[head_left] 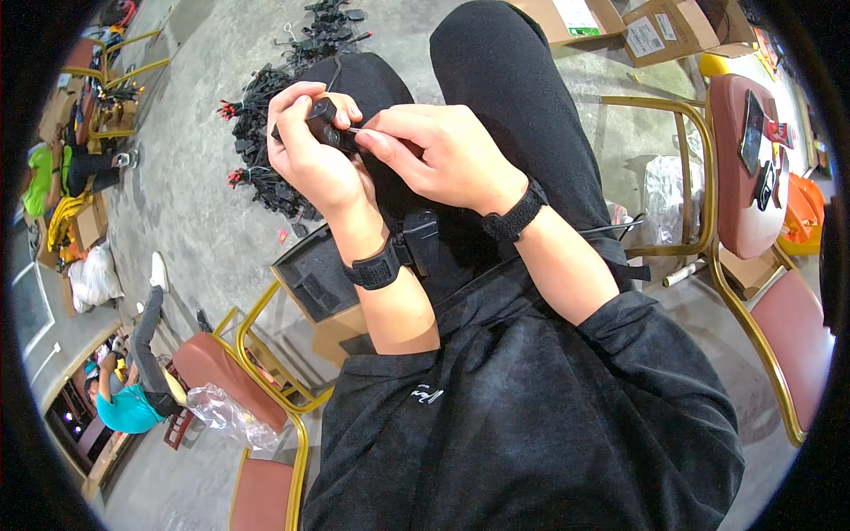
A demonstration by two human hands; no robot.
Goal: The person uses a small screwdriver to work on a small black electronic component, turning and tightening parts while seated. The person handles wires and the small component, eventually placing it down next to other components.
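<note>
Above my lap, my left hand [305,146] is wrapped round a small black box-shaped device [321,112]. A thin dark cable [336,71] rises from beside it. My right hand [425,150] pinches a thin, partly pale rod [355,130] between thumb and forefinger. The rod's tip meets or nearly meets the device's near side; most of it is hidden in my fingers, so its kind does not show. Black straps circle both my wrists. Beyond my left hand, bundles of black cables with connectors [266,97] lie on the floor, some with red tips.
A cardboard box with dark contents [323,274] sits left of my lap. To the right, a chair [744,115] bears a phone [753,133] and small items; an orange helmet [801,212] is behind it. Chairs, plastic bags and cartons [668,31] surround me. Two people are at far left.
</note>
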